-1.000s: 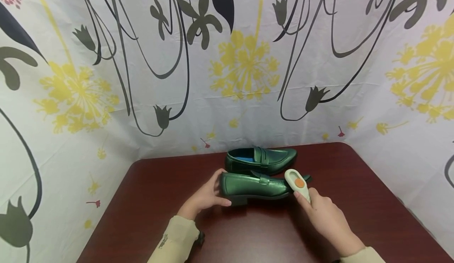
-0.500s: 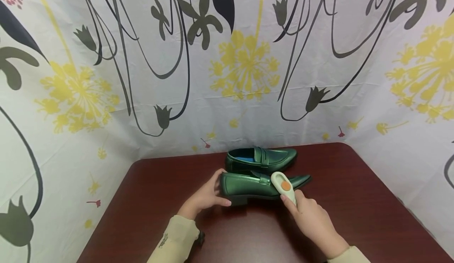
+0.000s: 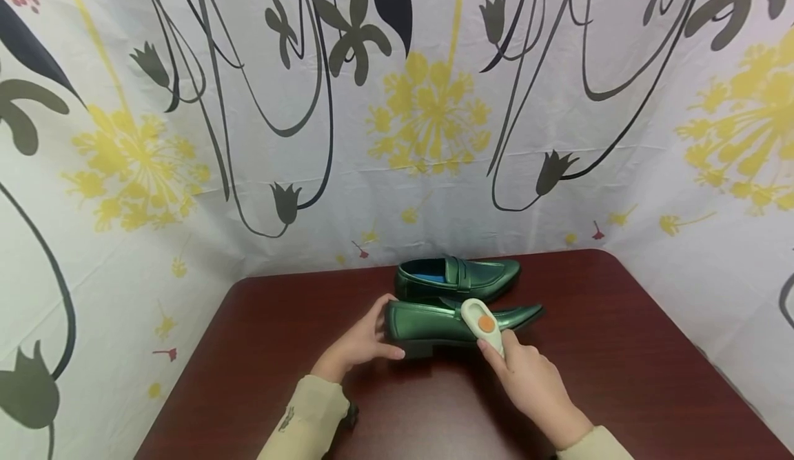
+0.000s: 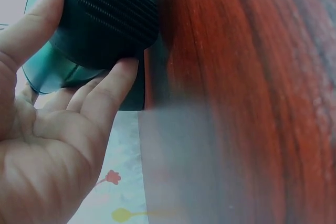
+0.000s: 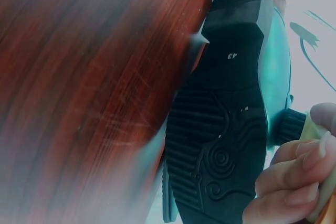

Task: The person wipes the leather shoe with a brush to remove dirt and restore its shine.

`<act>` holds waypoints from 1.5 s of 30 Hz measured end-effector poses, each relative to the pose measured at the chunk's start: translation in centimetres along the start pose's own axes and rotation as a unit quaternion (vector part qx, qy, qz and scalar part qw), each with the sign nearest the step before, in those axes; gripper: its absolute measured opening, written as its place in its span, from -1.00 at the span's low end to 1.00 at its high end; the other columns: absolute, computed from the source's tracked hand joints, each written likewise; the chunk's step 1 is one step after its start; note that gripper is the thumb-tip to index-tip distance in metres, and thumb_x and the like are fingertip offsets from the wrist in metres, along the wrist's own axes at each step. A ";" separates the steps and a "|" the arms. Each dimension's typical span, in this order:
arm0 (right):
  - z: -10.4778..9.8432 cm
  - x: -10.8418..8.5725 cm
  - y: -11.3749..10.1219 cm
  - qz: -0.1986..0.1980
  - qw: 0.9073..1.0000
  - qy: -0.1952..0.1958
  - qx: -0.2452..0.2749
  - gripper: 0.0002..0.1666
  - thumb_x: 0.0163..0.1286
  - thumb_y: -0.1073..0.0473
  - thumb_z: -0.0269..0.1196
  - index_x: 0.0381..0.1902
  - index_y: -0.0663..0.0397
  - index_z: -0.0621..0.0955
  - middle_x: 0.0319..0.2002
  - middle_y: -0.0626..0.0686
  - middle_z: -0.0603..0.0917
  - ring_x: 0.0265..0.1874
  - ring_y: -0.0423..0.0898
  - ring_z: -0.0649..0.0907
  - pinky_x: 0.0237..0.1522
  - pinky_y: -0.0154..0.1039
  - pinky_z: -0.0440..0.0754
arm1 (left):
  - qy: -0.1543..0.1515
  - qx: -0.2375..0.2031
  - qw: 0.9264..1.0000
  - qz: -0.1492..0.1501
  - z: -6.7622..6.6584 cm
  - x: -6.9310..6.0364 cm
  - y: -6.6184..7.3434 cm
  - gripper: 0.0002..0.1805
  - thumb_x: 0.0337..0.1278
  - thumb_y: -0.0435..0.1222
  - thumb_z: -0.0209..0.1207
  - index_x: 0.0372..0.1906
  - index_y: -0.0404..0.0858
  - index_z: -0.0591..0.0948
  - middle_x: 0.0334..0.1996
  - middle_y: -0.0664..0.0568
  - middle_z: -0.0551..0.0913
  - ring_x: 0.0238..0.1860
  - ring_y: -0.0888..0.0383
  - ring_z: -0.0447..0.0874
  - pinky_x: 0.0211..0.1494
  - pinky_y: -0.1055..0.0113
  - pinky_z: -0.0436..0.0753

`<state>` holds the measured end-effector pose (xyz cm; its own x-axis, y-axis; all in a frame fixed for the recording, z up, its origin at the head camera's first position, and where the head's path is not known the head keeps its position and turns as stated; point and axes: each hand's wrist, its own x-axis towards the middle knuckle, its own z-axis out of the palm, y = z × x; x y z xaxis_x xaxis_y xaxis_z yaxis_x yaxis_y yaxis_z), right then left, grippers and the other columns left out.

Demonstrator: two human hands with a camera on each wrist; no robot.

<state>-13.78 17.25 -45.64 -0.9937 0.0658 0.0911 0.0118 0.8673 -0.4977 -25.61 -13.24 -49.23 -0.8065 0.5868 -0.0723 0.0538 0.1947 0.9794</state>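
Observation:
A green loafer lies nearer the person, toe to the right. My left hand grips its heel; in the left wrist view, thumb and fingers curl round the ridged heel. My right hand holds a pale green brush with an orange button, and its head is against the shoe's side just ahead of the strap. Dark bristles touch the green upper in the right wrist view, where the patterned black sole faces the camera. The other green loafer stands upright behind, with a blue insole.
Both shoes are on a dark red wooden table. White cloth with flower prints hangs behind and along both sides of it.
My right hand has drawn the brush left along the shoe, from near the toe to beside the strap. The left hand keeps its hold on the heel, and the shoe stays in place.

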 end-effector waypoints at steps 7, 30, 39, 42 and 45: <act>0.3 0.3 -0.8 -0.010 1.000 0.006 -0.002 -0.41 0.53 -0.36 0.01 -0.22 0.09 0.46 -0.62 0.01 0.49 -0.65 -0.03 0.50 -0.63 -0.12 0.36 | 0.003 0.005 1.000 0.000 0.1 0.1 0.0 0.13 -0.01 -0.49 0.46 0.55 -0.06 -0.01 0.37 -0.13 0.41 0.33 -0.08 0.48 0.29 0.07 0.60; 4.1 1.6 -6.3 -0.072 0.996 0.014 -0.048 -0.44 0.50 -0.31 0.10 -0.33 0.09 0.46 -0.69 0.02 0.46 -0.75 -0.04 0.50 -0.72 -0.13 0.36 | 0.024 0.038 0.999 0.004 0.6 0.0 -0.1 0.17 -0.03 -0.46 0.48 0.59 -0.08 -0.02 0.48 -0.11 0.32 0.48 -0.11 0.33 0.44 -0.04 0.44; 5.1 2.2 -7.8 -0.084 0.995 0.005 -0.053 -0.41 0.51 -0.34 0.07 -0.32 0.10 0.46 -0.66 0.06 0.52 -0.72 0.01 0.54 -0.70 -0.09 0.40 | 0.025 0.033 0.999 -0.001 0.3 -0.2 -0.1 0.19 -0.03 -0.45 0.48 0.60 -0.09 -0.06 0.50 -0.14 0.29 0.48 -0.14 0.33 0.42 -0.03 0.47; 5.3 2.5 -8.2 -0.084 0.995 -0.002 -0.052 -0.40 0.50 -0.35 0.07 -0.29 0.11 0.48 -0.63 0.07 0.54 -0.70 0.01 0.56 -0.68 -0.09 0.42 | 0.025 0.031 0.999 -0.003 0.2 -0.2 -0.2 0.20 -0.02 -0.44 0.48 0.61 -0.09 -0.07 0.52 -0.13 0.27 0.49 -0.13 0.31 0.43 -0.03 0.45; 5.6 2.7 -8.5 -0.090 0.995 0.001 -0.054 -0.42 0.49 -0.32 0.10 -0.29 0.11 0.49 -0.63 0.07 0.54 -0.71 0.01 0.55 -0.68 -0.09 0.43 | 0.026 0.031 0.999 -0.001 0.2 -0.2 -0.2 0.21 -0.02 -0.45 0.48 0.61 -0.11 -0.09 0.54 -0.14 0.24 0.52 -0.13 0.27 0.46 -0.05 0.41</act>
<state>-17.15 7.26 -45.97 -0.9806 -0.0933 0.1725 -0.1533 0.9133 -0.3773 -25.35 -13.25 -49.49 -0.8360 0.5451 -0.0625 0.0879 0.2455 0.9654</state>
